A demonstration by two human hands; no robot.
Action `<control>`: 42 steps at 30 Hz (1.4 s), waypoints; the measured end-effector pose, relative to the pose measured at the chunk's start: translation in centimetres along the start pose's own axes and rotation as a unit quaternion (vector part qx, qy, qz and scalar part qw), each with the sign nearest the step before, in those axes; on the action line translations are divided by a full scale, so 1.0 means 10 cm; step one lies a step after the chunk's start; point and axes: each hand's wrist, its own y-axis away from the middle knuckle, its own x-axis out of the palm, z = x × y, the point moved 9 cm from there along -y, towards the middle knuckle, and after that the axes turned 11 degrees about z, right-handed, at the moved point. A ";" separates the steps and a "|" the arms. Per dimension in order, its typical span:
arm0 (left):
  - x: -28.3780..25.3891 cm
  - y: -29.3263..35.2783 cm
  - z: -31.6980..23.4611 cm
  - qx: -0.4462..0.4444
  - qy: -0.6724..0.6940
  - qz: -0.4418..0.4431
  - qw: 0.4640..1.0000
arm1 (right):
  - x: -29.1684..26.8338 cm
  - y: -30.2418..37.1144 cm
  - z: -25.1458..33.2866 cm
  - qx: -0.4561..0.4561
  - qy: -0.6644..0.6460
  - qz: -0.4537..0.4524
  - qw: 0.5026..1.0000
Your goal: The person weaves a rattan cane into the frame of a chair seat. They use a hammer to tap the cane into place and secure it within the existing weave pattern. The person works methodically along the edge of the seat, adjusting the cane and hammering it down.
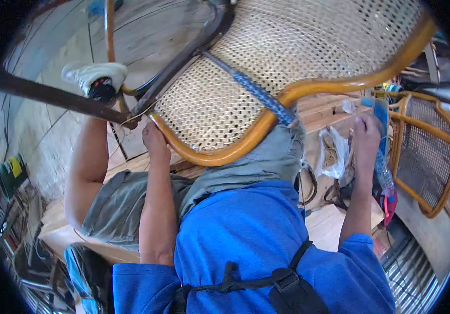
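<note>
A rattan chair [220,154] with a woven cane panel and a glossy bent orange-brown frame lies across my lap. My left hand [156,138] is closed at the frame's lower left corner, beside a dark brown pole, its fingers partly hidden behind the rim. Across the cane rests a slim tool [259,91] with a blue patterned handle, its thin dark end toward the upper left. My right hand [367,133] is out to the right, fingers curled, over the wooden bench by a clear plastic bag [334,154] of tan strands. What it holds, if anything, is hidden.
A dark brown pole [60,99] crosses at the left, near my shoe [96,78]. Another rattan frame with cane mesh [426,152] stands at the right. Beside the bench are a clear plastic bottle [383,175] and ribbed metal sheeting [411,272]. A dark green can [13,175] is far left.
</note>
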 end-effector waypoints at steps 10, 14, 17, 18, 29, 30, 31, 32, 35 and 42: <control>0.20 0.50 -0.14 -0.097 -0.051 0.008 0.994 | 0.94 0.94 -1.74 0.142 0.076 0.060 0.985; 0.23 0.57 -0.19 -0.085 -0.060 0.028 0.994 | 1.05 1.01 -2.00 0.177 0.148 0.081 0.970; 0.19 0.50 -0.18 -0.066 -0.064 0.052 0.994 | 0.93 1.01 -1.99 0.123 0.105 0.048 0.986; 0.18 0.47 -0.16 -0.066 -0.063 0.054 0.994 | 0.91 1.02 -2.08 0.164 0.046 0.054 0.984; 0.02 0.44 -0.73 0.203 -0.463 0.004 0.863 | 0.91 1.09 -1.75 0.284 -0.439 0.097 0.847; 0.04 0.53 -0.85 0.318 -0.556 -0.046 0.766 | 0.88 1.06 -1.52 0.274 -0.466 0.104 0.835; 0.29 0.88 -1.10 0.265 -0.453 -0.025 0.851 | 0.82 1.03 -1.29 0.260 -0.469 0.112 0.837; 0.45 1.06 -1.25 0.286 -0.405 0.012 0.868 | 0.78 0.98 -0.97 0.242 -0.476 0.128 0.836; 0.84 1.40 -1.37 0.250 -0.237 0.155 0.926 | 0.82 0.86 0.05 0.164 -0.493 0.194 0.832; 1.53 1.79 -0.81 -0.005 0.009 0.448 0.894 | 1.66 0.52 1.89 -0.065 -0.466 0.299 0.830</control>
